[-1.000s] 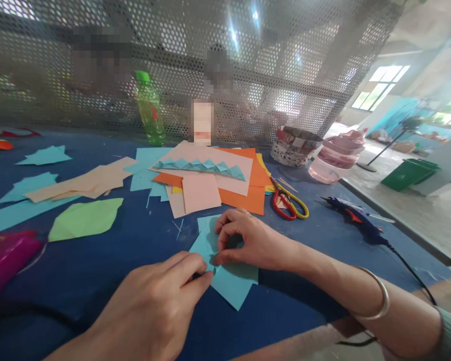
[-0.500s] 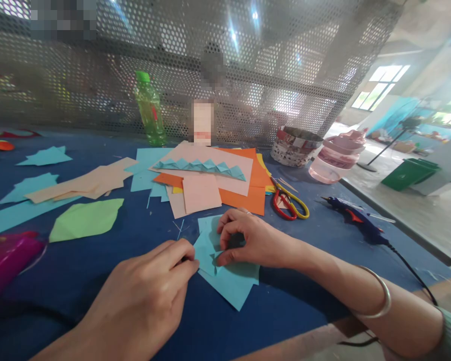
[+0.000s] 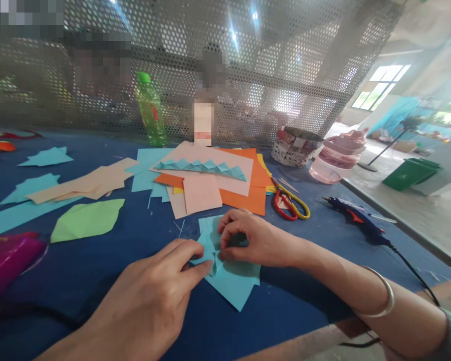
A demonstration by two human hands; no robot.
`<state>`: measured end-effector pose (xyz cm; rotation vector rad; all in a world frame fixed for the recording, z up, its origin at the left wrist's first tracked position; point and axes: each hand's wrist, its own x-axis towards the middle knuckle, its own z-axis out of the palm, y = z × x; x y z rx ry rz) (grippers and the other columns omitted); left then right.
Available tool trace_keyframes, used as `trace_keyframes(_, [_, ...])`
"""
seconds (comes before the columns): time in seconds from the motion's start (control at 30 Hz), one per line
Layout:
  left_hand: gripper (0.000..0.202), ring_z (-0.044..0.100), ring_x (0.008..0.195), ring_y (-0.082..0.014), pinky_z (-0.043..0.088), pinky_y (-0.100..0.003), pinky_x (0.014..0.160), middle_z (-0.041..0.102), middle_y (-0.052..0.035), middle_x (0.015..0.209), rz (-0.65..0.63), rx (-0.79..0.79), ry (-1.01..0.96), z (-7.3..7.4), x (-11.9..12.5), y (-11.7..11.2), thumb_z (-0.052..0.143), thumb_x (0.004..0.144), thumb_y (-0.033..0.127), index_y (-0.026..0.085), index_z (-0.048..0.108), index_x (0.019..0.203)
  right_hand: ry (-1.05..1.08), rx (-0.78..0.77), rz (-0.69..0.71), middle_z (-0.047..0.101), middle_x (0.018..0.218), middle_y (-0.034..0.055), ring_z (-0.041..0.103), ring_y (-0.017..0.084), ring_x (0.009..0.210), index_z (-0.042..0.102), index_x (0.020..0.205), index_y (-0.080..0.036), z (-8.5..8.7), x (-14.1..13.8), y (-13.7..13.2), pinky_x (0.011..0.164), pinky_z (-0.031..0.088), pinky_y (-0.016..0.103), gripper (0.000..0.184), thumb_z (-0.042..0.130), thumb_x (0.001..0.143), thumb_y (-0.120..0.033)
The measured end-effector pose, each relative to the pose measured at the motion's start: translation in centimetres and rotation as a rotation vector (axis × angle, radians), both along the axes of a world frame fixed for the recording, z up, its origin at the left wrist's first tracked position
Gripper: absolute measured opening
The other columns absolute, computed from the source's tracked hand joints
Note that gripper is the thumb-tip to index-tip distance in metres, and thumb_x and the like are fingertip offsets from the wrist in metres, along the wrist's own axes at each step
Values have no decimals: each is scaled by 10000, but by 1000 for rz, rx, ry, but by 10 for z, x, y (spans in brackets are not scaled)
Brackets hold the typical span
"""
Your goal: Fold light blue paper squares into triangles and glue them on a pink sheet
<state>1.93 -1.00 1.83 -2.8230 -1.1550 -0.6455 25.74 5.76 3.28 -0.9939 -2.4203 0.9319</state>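
Light blue paper sheets (image 3: 236,288) lie loosely stacked on the table in front of me. On top of them is a small folded blue paper piece (image 3: 215,261) with a raised point. My left hand (image 3: 165,281) has its thumb and forefinger closed on the left side of this piece. From the right, my right hand (image 3: 250,238) curls over the sheets, thumb and forefinger pinched at the piece's other edge. Its fingertips partly hide the paper. Farther off, a strip of folded blue triangles (image 3: 201,167) rests on a pale pink sheet (image 3: 236,184).
Red-and-yellow scissors (image 3: 291,205), a dark blue glue gun (image 3: 357,218) with a cord, and a pink bottle (image 3: 336,158) stand or lie rightward. A green bottle (image 3: 150,113) is behind. Leftward are a green paper leaf (image 3: 88,220) and a magenta tool (image 3: 11,260).
My left hand has moved slightly right onto the folded piece, its thumb now at the raised point. My right hand has stayed nearly in place.
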Motion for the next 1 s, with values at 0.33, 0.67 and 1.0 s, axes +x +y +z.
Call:
trace_keyframes(0.33, [367,657,1029,-212,552,-349,892,663,-71,1149,37,-142,-97,-2,-1,9,378,954,67,214,654,1145,9,-25,5,629,1088,37,640,159,1004,753,820,-179,0,0,1,948,496,323,120,865,822,-223])
trace_keyframes(0.67, [180,594,1000,-216,480,-347,848,622,-24,1077,58,-310,-187,-7,2,19,479,1012,202,261,629,1092,11,-2,2,636,1077,40,640,171,1015,751,823,-179,0,0,1,942,500,335,108,858,823,-197])
trace_keyframes(1.0, [118,615,964,-219,505,-344,826,627,-13,1035,120,-331,-216,-6,4,21,541,945,183,253,554,1039,3,30,14,638,1071,46,641,177,1029,762,839,-174,-1,0,0,966,489,335,109,864,821,-208])
